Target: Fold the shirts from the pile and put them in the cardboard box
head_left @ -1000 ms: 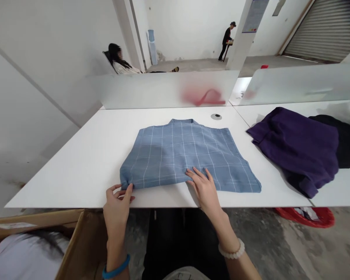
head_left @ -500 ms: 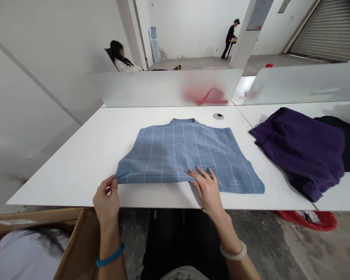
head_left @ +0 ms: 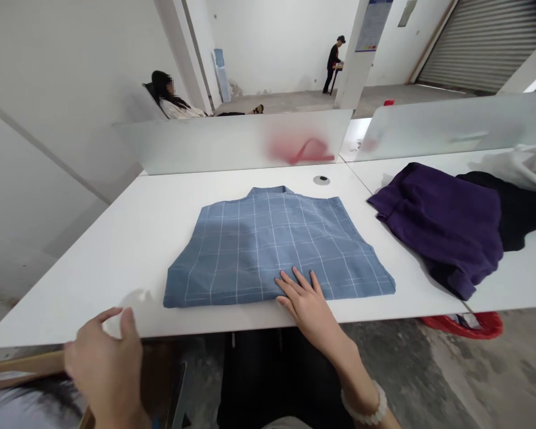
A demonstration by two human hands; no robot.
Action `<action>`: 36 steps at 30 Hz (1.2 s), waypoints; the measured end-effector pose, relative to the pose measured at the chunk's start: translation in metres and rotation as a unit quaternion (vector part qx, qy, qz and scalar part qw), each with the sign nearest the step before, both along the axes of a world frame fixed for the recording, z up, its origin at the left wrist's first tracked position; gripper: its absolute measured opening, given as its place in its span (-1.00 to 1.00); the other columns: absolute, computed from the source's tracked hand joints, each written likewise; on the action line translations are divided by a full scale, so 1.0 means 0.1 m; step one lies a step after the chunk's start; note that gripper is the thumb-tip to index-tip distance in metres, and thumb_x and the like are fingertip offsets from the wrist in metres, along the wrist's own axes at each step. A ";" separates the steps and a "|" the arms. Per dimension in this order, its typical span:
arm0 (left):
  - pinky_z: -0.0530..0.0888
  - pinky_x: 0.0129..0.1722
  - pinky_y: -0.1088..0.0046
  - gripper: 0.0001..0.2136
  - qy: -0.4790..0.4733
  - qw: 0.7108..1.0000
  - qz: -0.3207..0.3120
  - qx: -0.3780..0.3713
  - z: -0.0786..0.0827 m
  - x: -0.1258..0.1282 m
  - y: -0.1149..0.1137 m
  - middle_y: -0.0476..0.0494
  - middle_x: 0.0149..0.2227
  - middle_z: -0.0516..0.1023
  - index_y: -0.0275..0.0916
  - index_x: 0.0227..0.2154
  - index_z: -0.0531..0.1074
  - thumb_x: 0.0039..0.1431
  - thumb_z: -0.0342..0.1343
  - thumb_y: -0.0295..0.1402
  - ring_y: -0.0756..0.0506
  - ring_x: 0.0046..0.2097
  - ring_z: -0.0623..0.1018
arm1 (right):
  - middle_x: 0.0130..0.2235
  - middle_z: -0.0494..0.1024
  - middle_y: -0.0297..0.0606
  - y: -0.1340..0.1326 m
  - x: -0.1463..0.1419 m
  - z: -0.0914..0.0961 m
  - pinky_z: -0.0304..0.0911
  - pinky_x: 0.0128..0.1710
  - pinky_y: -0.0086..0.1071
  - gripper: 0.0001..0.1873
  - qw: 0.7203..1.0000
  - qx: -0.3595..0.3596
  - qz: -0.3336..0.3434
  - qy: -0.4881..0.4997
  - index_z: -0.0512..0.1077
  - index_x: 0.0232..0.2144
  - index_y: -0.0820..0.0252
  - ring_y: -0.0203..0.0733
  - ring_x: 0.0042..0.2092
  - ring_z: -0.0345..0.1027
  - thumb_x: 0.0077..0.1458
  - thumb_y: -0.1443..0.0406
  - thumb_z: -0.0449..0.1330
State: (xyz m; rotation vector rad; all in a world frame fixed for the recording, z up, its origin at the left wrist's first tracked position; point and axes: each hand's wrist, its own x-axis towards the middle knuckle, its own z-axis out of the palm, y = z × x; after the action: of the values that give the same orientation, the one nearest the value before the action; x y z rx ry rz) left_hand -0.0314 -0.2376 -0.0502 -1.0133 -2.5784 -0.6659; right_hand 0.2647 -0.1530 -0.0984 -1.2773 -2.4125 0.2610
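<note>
Pressing down on the near edge of the blue checked shirt (head_left: pixel 268 250), your right hand (head_left: pixel 306 304) lies flat with its fingers (head_left: pixel 295 281) spread and open, gripping nothing, the tips pointing away from you onto the cloth. The shirt sits folded in the middle of the white counter (head_left: pixel 116 250), collar on the far side, its long axis running left to right along the counter's near edge.

Your left hand (head_left: pixel 105 363) hangs off the counter, below and to the left of the shirt's near left corner and apart from it. It looks open and empty with the thumb raised, though it is blurred, so take that as likely rather than certain. The right hand is the one touching the shirt, a little right of its middle. From the left hand the cloth lies forward and to the right.

To the right, well apart from the shirt, a purple garment (head_left: pixel 442 220) lies crumpled, with a black garment (head_left: pixel 518 208) just behind it. A frosted divider (head_left: pixel 214 140) stands along the far edge, and a red basket (head_left: pixel 469 325) shows on the floor under the counter's right end.
</note>
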 end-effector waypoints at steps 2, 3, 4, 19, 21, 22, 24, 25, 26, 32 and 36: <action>0.35 0.03 -0.05 -0.58 0.009 0.992 -0.118 0.038 0.03 0.28 0.15 -0.28 -0.22 0.52 -0.28 -0.11 0.40 0.23 -0.19 -0.09 -0.34 -0.08 0.49 | 0.18 0.34 -0.21 0.04 -0.09 0.10 -0.06 0.20 0.26 -0.57 1.000 -0.003 0.018 -0.020 0.34 0.13 0.12 0.13 0.27 0.06 0.33 0.17 -0.11; 0.31 0.10 0.01 -0.59 0.005 0.979 -0.197 0.053 0.00 0.44 0.26 -0.25 -0.14 0.53 -0.26 -0.06 0.39 0.26 -0.21 -0.11 -0.28 -0.04 0.49 | 0.20 0.31 -0.20 0.09 -0.13 0.13 -0.09 0.20 0.27 -0.57 0.999 0.001 0.024 -0.029 0.32 0.14 0.11 0.13 0.28 0.02 0.33 0.19 -0.12; 0.27 0.17 0.08 -0.60 -0.007 0.959 -0.277 0.052 -0.05 0.60 0.38 -0.22 -0.05 0.53 -0.24 -0.02 0.37 0.29 -0.23 -0.14 -0.22 0.03 0.47 | 0.23 0.27 -0.18 0.14 -0.16 0.14 -0.11 0.21 0.28 -0.57 0.999 0.006 0.022 -0.038 0.31 0.16 0.10 0.14 0.29 -0.01 0.33 0.20 -0.12; 0.11 0.21 -0.11 -0.46 0.073 0.960 -0.258 -0.074 -0.76 0.27 0.57 -0.39 0.23 0.25 -0.40 0.18 0.25 0.33 -0.36 -0.19 -0.33 0.27 0.21 | 0.30 0.10 -0.06 0.48 1.19 -0.36 0.00 0.16 0.21 -0.45 0.943 0.052 -0.317 -0.090 0.11 0.27 0.11 0.21 0.28 -0.02 0.30 0.10 -0.10; 0.14 0.22 -0.03 -0.48 0.068 0.968 -0.240 -0.037 -0.76 0.31 0.52 -0.38 0.21 0.29 -0.37 0.16 0.28 0.33 -0.33 -0.19 -0.29 0.27 0.22 | 0.29 0.12 -0.02 0.48 1.19 -0.38 0.05 0.15 0.15 -0.44 0.937 0.054 -0.332 -0.095 0.13 0.27 0.13 0.21 0.26 0.03 0.29 0.10 -0.08; 0.15 0.23 0.01 -0.50 0.064 0.970 -0.234 -0.020 -0.77 0.34 0.50 -0.36 0.21 0.31 -0.35 0.15 0.30 0.33 -0.31 -0.20 -0.27 0.27 0.23 | 0.29 0.13 -0.02 0.49 1.18 -0.38 0.06 0.15 0.13 -0.45 0.937 0.055 -0.332 -0.096 0.14 0.26 0.13 0.21 0.26 0.03 0.29 0.10 -0.08; 0.19 0.22 0.06 -0.52 0.054 0.973 -0.226 0.008 -0.78 0.37 0.49 -0.35 0.19 0.34 -0.33 0.12 0.34 0.32 -0.26 -0.20 -0.25 0.26 0.26 | 0.29 0.13 -0.01 0.49 1.16 -0.39 0.06 0.16 0.13 -0.45 0.938 0.058 -0.329 -0.093 0.15 0.26 0.13 0.21 0.27 0.02 0.30 0.10 -0.09; 0.21 0.21 0.07 -0.53 0.048 0.973 -0.226 0.019 -0.78 0.37 0.50 -0.36 0.17 0.36 -0.34 0.10 0.37 0.32 -0.24 -0.20 -0.26 0.25 0.27 | 0.29 0.13 -0.01 0.49 1.16 -0.40 0.05 0.16 0.13 -0.45 0.939 0.060 -0.327 -0.090 0.15 0.26 0.14 0.21 0.27 0.01 0.30 0.10 -0.10; 0.23 0.20 0.08 -0.53 0.042 0.972 -0.228 0.029 -0.78 0.37 0.51 -0.37 0.15 0.38 -0.35 0.07 0.39 0.31 -0.23 -0.19 -0.27 0.24 0.29 | 0.29 0.13 0.01 0.50 1.16 -0.40 0.05 0.16 0.14 -0.45 0.940 0.061 -0.323 -0.087 0.15 0.26 0.15 0.21 0.27 0.00 0.30 0.09 -0.11; 0.30 0.17 0.12 -0.54 0.029 0.968 -0.240 0.072 -0.75 0.30 0.56 -0.38 0.06 0.47 -0.37 -0.03 0.46 0.28 -0.19 -0.16 -0.27 0.18 0.37 | 0.29 0.08 0.09 0.51 1.19 -0.45 0.03 0.17 0.14 -0.43 0.951 0.078 -0.293 -0.053 0.17 0.24 0.24 0.22 0.31 -0.11 0.32 0.10 -0.20; 0.32 0.15 0.14 -0.57 0.028 0.969 -0.235 0.074 -0.79 0.27 0.57 -0.33 0.05 0.49 -0.32 -0.04 0.47 0.26 -0.16 -0.17 -0.25 0.17 0.38 | 0.31 0.02 0.12 0.51 1.21 -0.47 0.02 0.18 0.12 -0.42 0.960 0.075 -0.268 -0.017 0.13 0.26 0.29 0.20 0.33 -0.19 0.32 0.11 -0.20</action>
State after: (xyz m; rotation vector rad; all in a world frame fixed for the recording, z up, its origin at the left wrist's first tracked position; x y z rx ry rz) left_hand -0.0046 -0.1809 -0.1290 -1.5817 -2.2086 -0.9103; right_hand 0.3861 -0.1020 -0.1452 -1.8015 -1.9652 -0.0990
